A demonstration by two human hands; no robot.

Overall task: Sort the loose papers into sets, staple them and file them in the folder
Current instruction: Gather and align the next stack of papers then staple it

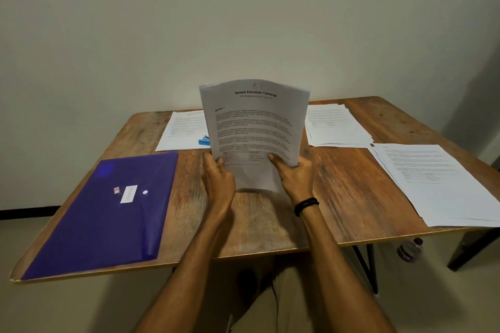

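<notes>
A set of printed papers (255,127), headed "Sample Education Transcript", stands upright on its bottom edge at the middle of the wooden table (338,192). My left hand (217,181) grips its lower left side and my right hand (293,178) grips its lower right side. A purple plastic folder (108,213) lies flat and closed at the front left. A blue stapler (204,140) sits behind the held set, partly hidden by it, on a paper pile (181,130) at the back left.
Another paper pile (335,124) lies at the back right, and a fanned pile (433,184) reaches the table's right edge. A plastic bottle (410,250) stands on the floor under the right side. A wall rises just behind the table.
</notes>
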